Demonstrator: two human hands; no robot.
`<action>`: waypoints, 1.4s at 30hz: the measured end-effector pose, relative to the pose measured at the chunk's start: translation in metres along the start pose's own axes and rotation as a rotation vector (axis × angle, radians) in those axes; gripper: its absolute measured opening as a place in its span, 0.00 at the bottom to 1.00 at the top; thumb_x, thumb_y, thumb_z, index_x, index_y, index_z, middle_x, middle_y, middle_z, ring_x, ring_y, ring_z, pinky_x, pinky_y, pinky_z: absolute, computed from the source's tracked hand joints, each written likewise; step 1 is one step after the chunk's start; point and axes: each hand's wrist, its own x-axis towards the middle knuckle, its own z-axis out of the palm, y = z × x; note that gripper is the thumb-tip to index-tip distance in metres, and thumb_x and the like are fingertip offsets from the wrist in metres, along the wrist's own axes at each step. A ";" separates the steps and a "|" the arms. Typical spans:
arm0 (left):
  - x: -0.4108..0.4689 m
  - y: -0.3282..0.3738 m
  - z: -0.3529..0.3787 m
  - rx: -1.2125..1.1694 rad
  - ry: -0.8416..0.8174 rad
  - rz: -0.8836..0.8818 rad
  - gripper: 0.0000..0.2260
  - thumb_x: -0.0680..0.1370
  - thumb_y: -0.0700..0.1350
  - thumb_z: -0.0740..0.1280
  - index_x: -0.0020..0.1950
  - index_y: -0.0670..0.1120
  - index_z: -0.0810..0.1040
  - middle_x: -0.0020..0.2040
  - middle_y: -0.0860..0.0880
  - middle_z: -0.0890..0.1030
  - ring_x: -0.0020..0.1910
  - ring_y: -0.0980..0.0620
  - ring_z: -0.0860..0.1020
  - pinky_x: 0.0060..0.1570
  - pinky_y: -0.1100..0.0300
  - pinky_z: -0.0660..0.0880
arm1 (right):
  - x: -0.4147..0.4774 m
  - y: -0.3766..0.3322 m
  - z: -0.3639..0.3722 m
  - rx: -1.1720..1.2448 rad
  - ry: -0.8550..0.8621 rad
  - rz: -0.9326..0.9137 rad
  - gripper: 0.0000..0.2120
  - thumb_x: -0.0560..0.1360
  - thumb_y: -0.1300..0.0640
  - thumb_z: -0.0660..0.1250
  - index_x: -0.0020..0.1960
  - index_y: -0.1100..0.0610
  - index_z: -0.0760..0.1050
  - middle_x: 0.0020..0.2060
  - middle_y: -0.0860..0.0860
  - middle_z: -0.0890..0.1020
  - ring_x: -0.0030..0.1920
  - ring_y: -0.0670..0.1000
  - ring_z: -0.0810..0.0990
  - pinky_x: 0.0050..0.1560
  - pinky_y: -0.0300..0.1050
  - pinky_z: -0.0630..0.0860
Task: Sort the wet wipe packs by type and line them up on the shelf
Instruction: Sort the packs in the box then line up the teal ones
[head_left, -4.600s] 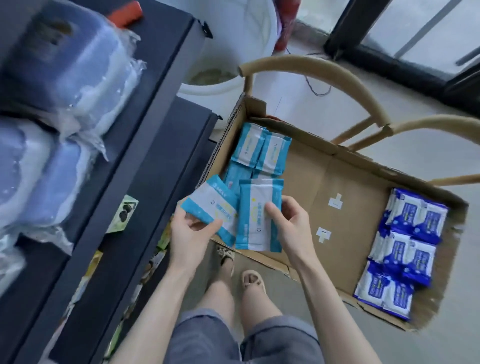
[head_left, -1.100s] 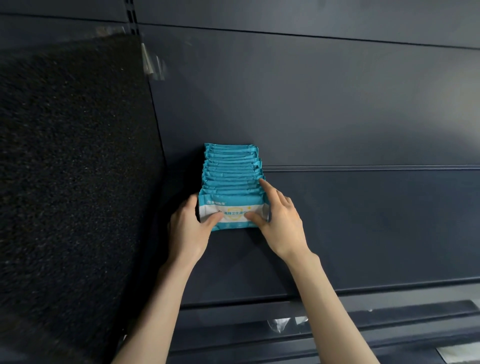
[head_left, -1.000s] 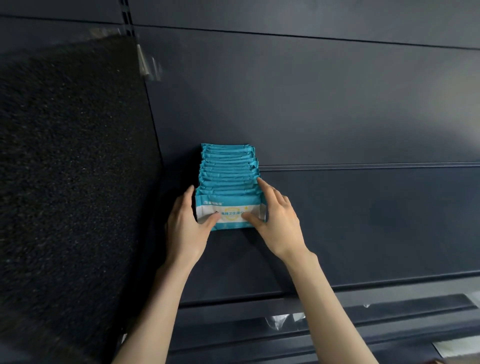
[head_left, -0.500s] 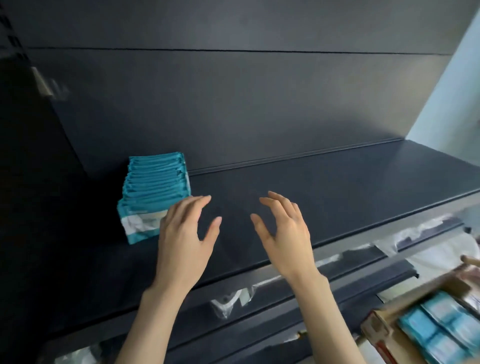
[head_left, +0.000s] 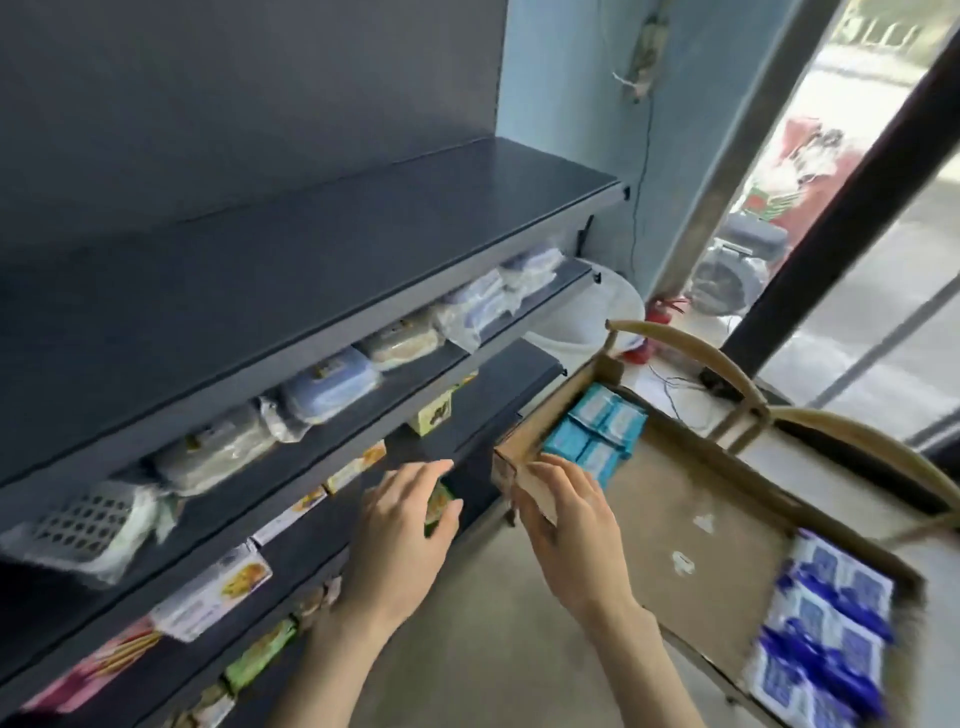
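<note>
Cardboard box sits beneath right hand; left hand hovers, fingers relaxed.

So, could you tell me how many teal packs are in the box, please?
4 teal packs, in the box corner nearest the shelves: back left, back right, front left, front right. The right hand may hide others, and some could lie underneath.

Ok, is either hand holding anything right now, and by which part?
Nothing is held: left hand and right hand are both open and empty, near the cardboard box.
</note>
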 end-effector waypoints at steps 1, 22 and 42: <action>0.000 0.008 0.017 0.003 -0.052 0.005 0.17 0.75 0.52 0.62 0.61 0.47 0.77 0.54 0.51 0.79 0.54 0.52 0.75 0.55 0.54 0.72 | -0.009 0.018 -0.005 -0.021 0.000 0.042 0.13 0.72 0.58 0.72 0.56 0.55 0.78 0.55 0.52 0.80 0.54 0.56 0.79 0.53 0.46 0.75; 0.208 0.039 0.262 -0.024 -0.670 0.008 0.17 0.78 0.46 0.64 0.67 0.49 0.71 0.62 0.52 0.75 0.61 0.54 0.72 0.63 0.54 0.68 | 0.106 0.251 0.029 0.012 -0.052 0.633 0.13 0.77 0.56 0.66 0.60 0.59 0.76 0.58 0.54 0.79 0.58 0.55 0.75 0.58 0.43 0.69; 0.315 -0.100 0.548 0.035 -0.872 -0.409 0.25 0.77 0.45 0.67 0.71 0.42 0.65 0.66 0.45 0.70 0.65 0.46 0.68 0.63 0.57 0.63 | 0.190 0.456 0.231 0.159 -0.204 1.155 0.20 0.78 0.54 0.64 0.67 0.60 0.69 0.64 0.54 0.73 0.63 0.54 0.70 0.57 0.39 0.64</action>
